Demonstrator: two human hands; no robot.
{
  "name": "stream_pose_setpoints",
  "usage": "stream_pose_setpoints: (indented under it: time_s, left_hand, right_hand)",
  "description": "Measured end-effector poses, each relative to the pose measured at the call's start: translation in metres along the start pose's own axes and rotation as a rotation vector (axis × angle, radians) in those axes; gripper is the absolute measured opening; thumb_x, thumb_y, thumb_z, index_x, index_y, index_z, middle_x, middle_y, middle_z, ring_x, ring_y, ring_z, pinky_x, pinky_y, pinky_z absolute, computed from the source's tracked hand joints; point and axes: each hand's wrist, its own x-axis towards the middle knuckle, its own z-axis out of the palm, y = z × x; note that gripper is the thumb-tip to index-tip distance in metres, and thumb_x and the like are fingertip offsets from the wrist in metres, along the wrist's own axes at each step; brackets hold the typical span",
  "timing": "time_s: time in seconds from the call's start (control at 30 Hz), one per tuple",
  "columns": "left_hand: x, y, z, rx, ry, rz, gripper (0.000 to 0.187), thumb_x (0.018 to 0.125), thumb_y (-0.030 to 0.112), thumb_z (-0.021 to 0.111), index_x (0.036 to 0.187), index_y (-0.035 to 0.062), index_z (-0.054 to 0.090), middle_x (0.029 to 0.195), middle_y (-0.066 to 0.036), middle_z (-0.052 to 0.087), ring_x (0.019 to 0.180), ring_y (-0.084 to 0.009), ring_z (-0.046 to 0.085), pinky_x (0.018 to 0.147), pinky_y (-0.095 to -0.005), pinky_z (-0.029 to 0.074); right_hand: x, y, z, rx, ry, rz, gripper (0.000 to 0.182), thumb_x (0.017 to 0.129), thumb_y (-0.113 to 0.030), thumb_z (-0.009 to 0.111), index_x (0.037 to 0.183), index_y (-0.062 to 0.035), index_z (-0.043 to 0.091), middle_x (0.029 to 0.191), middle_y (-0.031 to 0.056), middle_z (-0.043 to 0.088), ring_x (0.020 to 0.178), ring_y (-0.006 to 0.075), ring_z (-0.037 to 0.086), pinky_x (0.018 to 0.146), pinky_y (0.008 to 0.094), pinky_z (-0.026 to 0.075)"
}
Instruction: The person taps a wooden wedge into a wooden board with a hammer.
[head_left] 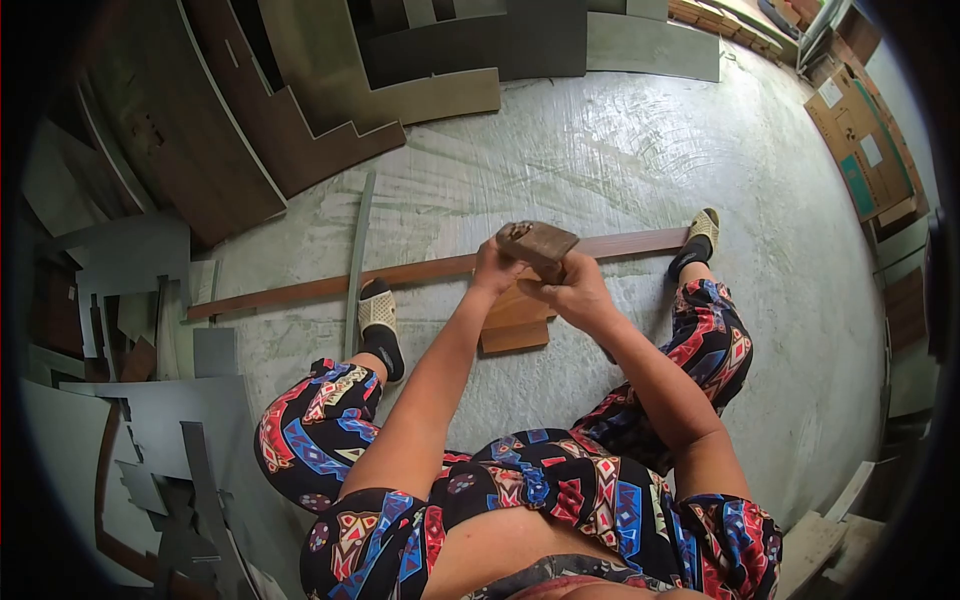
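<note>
Block of dull brown, rough-ended material (548,243) is held up at 12 o'clock from the body, over a long, narrow, reddish-brown strip (430,270) that is laid on the grey floor (600,140) from 10 to 1 o'clock. Its lower right side is enclosed by the curled fingers of the right hand (578,290), probably so that its weight is borne there. Its left end is met by the left hand (497,268), apparently for steadying; whether those fingers are clamped on it cannot be told. Cream-coloured woven slippers (378,308) are planted wide beside the strip, at 11 and 1 o'clock; by this stance, it seems, space is left for both arms. Orange-brown, angular wooden pieces (515,336) are placed just below the hands, presumably for easy reach. Near the left slipper, the strip is crossed by a thin grey-green bar (362,235). Large, flat brown and grey panels (330,155) are gathered from 10 to 12 o'clock, perhaps to be out of the way.
</note>
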Motion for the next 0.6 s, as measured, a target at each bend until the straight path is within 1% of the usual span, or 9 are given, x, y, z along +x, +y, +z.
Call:
stream_pose_setpoints:
  time_s: [0.07, 0.1, 0.13, 0.2, 0.3, 0.4, 0.47, 0.53, 0.6]
  left_hand:
    - [0.001, 0.006, 0.000, -0.136, 0.006, -0.050, 0.027, 0.066, 0.008, 0.074, 0.089, 0.0070, 0.061, 0.082, -0.002, 0.066, 0.074, -0.0125, 0.060, 0.070, -0.0281, 0.050]
    - [0.002, 0.002, 0.002, -0.195, 0.000, -0.060, 0.026, 0.066, 0.008, 0.074, 0.089, 0.0073, 0.061, 0.082, -0.001, 0.066, 0.074, -0.0121, 0.060, 0.070, -0.0279, 0.050]
    - [0.004, -0.003, 0.005, -0.255, -0.009, -0.069, 0.025, 0.067, 0.008, 0.074, 0.089, 0.0076, 0.062, 0.081, -0.001, 0.066, 0.073, -0.0118, 0.060, 0.070, -0.0276, 0.050]
    - [0.005, -0.007, 0.009, -0.182, 0.004, -0.029, 0.023, 0.069, 0.008, 0.073, 0.088, 0.0089, 0.062, 0.080, -0.001, 0.064, 0.073, -0.0105, 0.058, 0.070, -0.0272, 0.050]
    - [0.004, -0.013, 0.003, -0.191, -0.049, -0.086, 0.018, 0.071, 0.008, 0.072, 0.087, 0.0101, 0.061, 0.079, 0.000, 0.064, 0.072, -0.0097, 0.058, 0.069, -0.0270, 0.049]
    - [0.002, -0.012, -0.006, -0.281, -0.092, -0.090, 0.015, 0.073, 0.009, 0.070, 0.084, 0.0100, 0.060, 0.079, -0.001, 0.064, 0.072, -0.0121, 0.059, 0.068, -0.0280, 0.049]
    - [0.001, 0.008, -0.008, -0.171, -0.053, -0.071, 0.014, 0.074, 0.009, 0.070, 0.084, 0.0097, 0.059, 0.079, -0.002, 0.064, 0.072, -0.0145, 0.060, 0.067, -0.0289, 0.049]
    - [0.000, 0.032, -0.005, 0.122, 0.035, -0.069, 0.014, 0.074, 0.009, 0.069, 0.083, 0.0095, 0.059, 0.079, -0.003, 0.065, 0.072, -0.0168, 0.061, 0.067, -0.0297, 0.049]
    - [0.003, 0.042, -0.003, 0.088, 0.050, -0.016, 0.015, 0.074, 0.008, 0.067, 0.086, 0.0094, 0.058, 0.075, -0.001, 0.061, 0.070, -0.0126, 0.057, 0.065, -0.0280, 0.047]
  right_hand:
    - [0.008, 0.014, -0.003, -0.034, 0.063, -0.087, 0.026, 0.077, -0.008, 0.072, 0.099, 0.0019, 0.061, 0.072, -0.0035, 0.056, 0.063, 0.0060, 0.048, 0.057, 0.0244, 0.041]
    - [0.007, 0.003, -0.006, -0.099, 0.046, -0.003, 0.023, 0.078, -0.007, 0.071, 0.097, 0.0013, 0.060, 0.076, -0.0027, 0.059, 0.066, 0.0060, 0.051, 0.059, 0.0241, 0.044]
    - [0.010, 0.009, -0.007, -0.141, 0.018, 0.039, 0.024, 0.077, -0.010, 0.071, 0.097, 0.0002, 0.061, 0.076, -0.0015, 0.061, 0.066, 0.0080, 0.053, 0.061, 0.0253, 0.045]
    - [0.015, 0.017, -0.006, -0.222, -0.037, 0.129, 0.026, 0.076, -0.014, 0.073, 0.096, -0.0022, 0.061, 0.077, 0.0010, 0.063, 0.067, 0.0120, 0.056, 0.063, 0.0277, 0.046]
    - [0.007, 0.002, -0.002, -0.525, -0.044, 0.143, 0.034, 0.072, -0.022, 0.075, 0.099, -0.0065, 0.061, 0.076, 0.0059, 0.064, 0.068, 0.0213, 0.059, 0.066, 0.0330, 0.047]
    - [0.002, 0.009, 0.006, -0.530, -0.006, 0.077, 0.038, 0.069, -0.028, 0.076, 0.097, -0.0082, 0.061, 0.076, 0.0097, 0.063, 0.070, 0.0275, 0.060, 0.067, 0.0367, 0.046]
    - [0.006, 0.010, 0.005, -0.486, -0.015, 0.122, 0.036, 0.070, -0.027, 0.076, 0.096, -0.0077, 0.060, 0.075, 0.0096, 0.063, 0.071, 0.0263, 0.059, 0.067, 0.0366, 0.045]
    - [0.009, 0.012, 0.003, -0.458, -0.022, 0.144, 0.036, 0.070, -0.027, 0.076, 0.096, -0.0075, 0.060, 0.075, 0.0097, 0.062, 0.071, 0.0256, 0.059, 0.068, 0.0367, 0.045]
    - [0.012, 0.015, -0.002, -0.441, -0.022, 0.147, 0.035, 0.070, -0.027, 0.075, 0.095, -0.0078, 0.060, 0.075, 0.0099, 0.062, 0.072, 0.0255, 0.059, 0.069, 0.0368, 0.045]
